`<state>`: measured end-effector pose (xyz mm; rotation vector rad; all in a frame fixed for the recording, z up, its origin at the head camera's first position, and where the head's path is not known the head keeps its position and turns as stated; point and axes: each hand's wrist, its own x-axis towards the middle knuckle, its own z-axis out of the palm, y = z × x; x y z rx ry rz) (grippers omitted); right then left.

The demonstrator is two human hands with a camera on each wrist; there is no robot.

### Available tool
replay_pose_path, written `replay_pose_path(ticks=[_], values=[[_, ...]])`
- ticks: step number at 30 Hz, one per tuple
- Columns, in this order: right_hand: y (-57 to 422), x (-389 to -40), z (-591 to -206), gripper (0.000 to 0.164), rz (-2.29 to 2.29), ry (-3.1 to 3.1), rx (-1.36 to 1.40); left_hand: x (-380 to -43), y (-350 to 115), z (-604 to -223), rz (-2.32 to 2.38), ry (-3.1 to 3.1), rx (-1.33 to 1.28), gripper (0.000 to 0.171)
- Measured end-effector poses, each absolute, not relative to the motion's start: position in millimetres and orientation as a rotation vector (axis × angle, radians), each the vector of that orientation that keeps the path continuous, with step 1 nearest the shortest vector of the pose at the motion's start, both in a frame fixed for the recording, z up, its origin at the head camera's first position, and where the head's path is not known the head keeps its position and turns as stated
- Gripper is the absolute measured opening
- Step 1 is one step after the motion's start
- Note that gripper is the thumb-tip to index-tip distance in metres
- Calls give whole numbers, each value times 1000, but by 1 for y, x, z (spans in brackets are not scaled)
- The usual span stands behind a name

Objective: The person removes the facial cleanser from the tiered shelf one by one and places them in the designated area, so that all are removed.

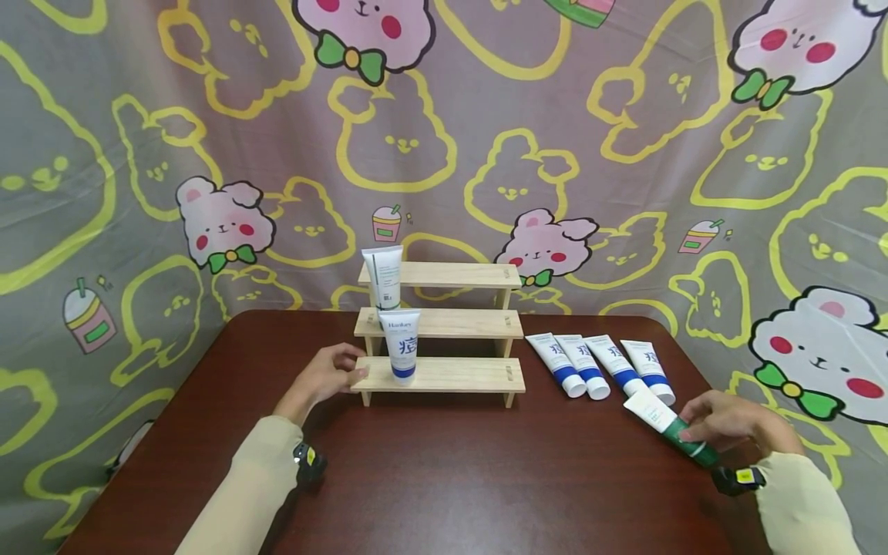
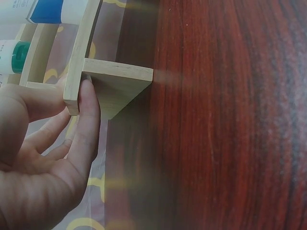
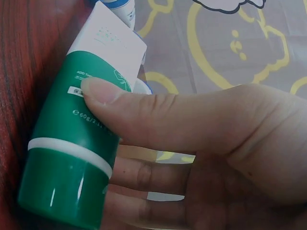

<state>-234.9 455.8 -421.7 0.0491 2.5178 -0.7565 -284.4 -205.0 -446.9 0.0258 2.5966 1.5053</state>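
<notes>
My left hand [image 1: 328,378] pinches the left end of the lowest step of a three-tier wooden rack [image 1: 458,375], thumb above and a finger beneath the board. On that step, at the left, a white and blue tube [image 1: 401,343] stands on its cap. Behind it, on the middle step, a white tube with a green cap [image 2: 19,56] stands upright. At the right, my right hand [image 1: 735,422] grips a green and white tube [image 3: 79,110], thumb across its front and fingers behind. The tube slants, its green cap toward me.
Several white and blue tubes [image 1: 583,364] lie side by side on the dark red table [image 1: 444,478], right of the rack. One [image 1: 647,370] lies close to the held tube. A patterned cloth [image 1: 444,154] hangs behind the table.
</notes>
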Motion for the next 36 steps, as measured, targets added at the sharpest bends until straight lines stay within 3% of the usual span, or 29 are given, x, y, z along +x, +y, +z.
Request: replay_pose_path(ticks=[13,36], values=[[458,-236,-422,32,-747,2505,44,-285,-206,-447,1486,2603,27,43],[458,-239,-418,40,-836,2436,108,-287,-205,-449,1472,2630,9,41]])
